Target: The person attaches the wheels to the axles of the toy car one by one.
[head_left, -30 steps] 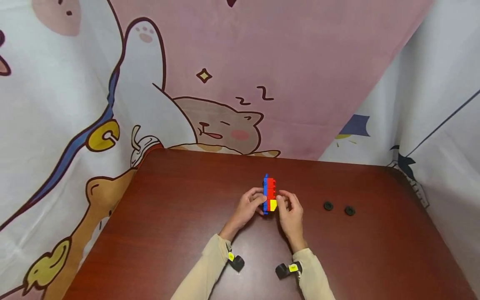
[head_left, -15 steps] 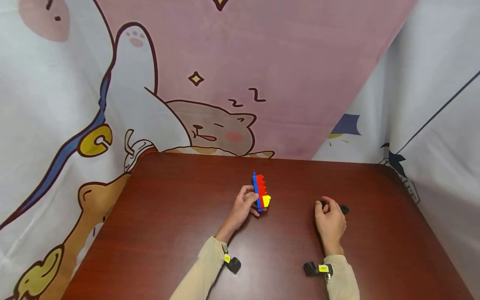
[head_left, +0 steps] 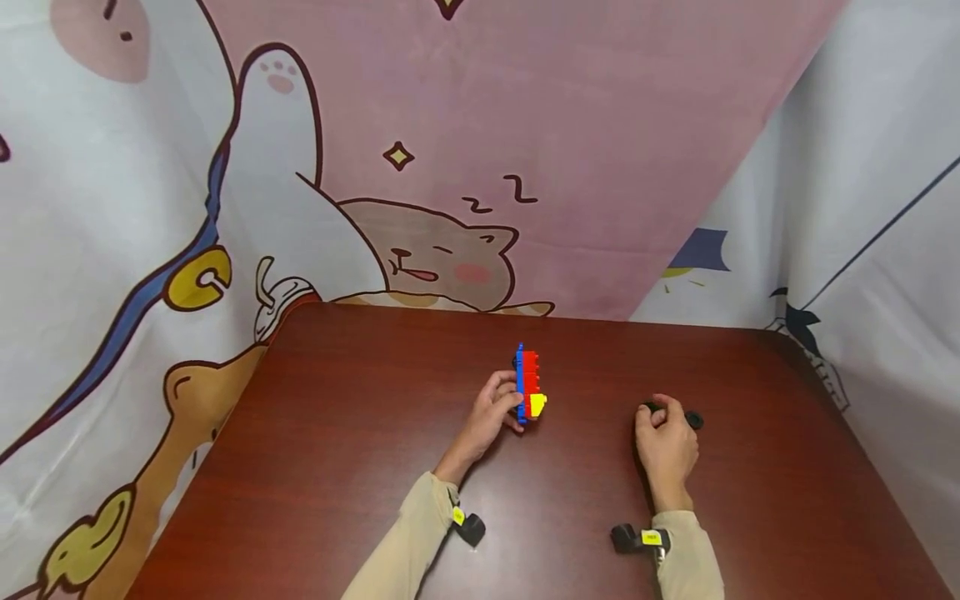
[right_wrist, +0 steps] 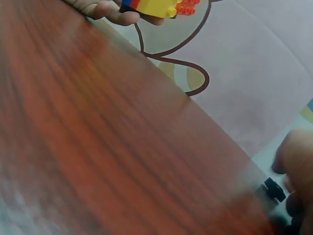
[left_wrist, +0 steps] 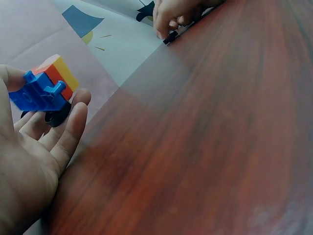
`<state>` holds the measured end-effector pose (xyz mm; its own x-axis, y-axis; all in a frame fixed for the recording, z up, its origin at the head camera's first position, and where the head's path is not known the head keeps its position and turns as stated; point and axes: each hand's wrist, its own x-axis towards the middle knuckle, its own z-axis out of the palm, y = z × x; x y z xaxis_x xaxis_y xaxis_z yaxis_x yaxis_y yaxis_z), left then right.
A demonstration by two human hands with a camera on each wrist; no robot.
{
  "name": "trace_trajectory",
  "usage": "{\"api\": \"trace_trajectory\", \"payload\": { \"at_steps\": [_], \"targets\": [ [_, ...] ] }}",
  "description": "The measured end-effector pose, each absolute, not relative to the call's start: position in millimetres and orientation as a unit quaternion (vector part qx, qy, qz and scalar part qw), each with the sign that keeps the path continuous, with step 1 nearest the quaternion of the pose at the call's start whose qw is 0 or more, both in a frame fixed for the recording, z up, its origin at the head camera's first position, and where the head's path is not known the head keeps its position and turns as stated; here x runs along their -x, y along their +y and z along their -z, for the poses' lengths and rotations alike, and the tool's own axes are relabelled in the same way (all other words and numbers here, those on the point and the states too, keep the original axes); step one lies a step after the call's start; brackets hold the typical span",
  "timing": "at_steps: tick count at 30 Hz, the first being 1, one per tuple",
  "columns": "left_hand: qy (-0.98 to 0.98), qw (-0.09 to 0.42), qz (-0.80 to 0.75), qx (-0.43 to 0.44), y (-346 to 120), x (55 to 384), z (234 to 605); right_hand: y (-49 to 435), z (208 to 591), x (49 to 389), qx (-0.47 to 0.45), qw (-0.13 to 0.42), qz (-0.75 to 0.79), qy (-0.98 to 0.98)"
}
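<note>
My left hand (head_left: 487, 421) holds a toy brick car (head_left: 529, 383) upright above the table. Its base is blue, with red bricks and one yellow sloped brick (head_left: 537, 405). In the left wrist view, a black wheel (left_wrist: 57, 115) is fitted under the blue base (left_wrist: 39, 95), near my fingers. Farther right, my right hand (head_left: 667, 446) has its thumb and fingers curled round a small black wheel (head_left: 653, 407) at the table top, partly hidden by the fingers. A second black wheel (head_left: 694, 419) lies just right of that hand.
The dark red-brown wooden table (head_left: 360, 375) extends around both hands. A printed cartoon curtain (head_left: 585, 167) hangs behind its far edge and along both sides. Black wrist cameras (head_left: 471, 530) are strapped over the beige sleeves.
My right hand has left the brick car and moved right to the nearer loose wheel. The left hand keeps the car, shifted slightly left.
</note>
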<state>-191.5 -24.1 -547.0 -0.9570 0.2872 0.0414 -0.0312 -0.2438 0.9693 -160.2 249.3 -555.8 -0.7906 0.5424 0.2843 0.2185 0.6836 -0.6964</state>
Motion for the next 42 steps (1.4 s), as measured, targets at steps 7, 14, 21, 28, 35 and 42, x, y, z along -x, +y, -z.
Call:
{"api": "trace_trajectory", "payload": {
  "at_steps": [7,14,21,28,35,42],
  "targets": [
    [0.609,0.131,-0.773,-0.121,-27,186,526,249,551,160,0.222,0.204,-0.304,-0.904],
    [0.614,0.13,-0.77,-0.116,-30,183,519,243,551,158,0.208,0.189,-0.293,-0.914],
    [0.629,0.129,-0.757,-0.121,-31,181,517,238,558,158,0.165,0.225,-0.339,-0.898],
    [0.636,0.125,-0.752,-0.123,-27,191,541,201,560,160,0.039,0.28,-0.429,-0.858],
    [0.635,0.134,-0.752,-0.116,-25,191,543,143,559,155,-0.035,0.243,-0.521,-0.818],
    [0.637,0.125,-0.752,-0.114,-26,191,539,132,556,152,-0.052,0.308,-0.551,-0.774]
  ]
}}
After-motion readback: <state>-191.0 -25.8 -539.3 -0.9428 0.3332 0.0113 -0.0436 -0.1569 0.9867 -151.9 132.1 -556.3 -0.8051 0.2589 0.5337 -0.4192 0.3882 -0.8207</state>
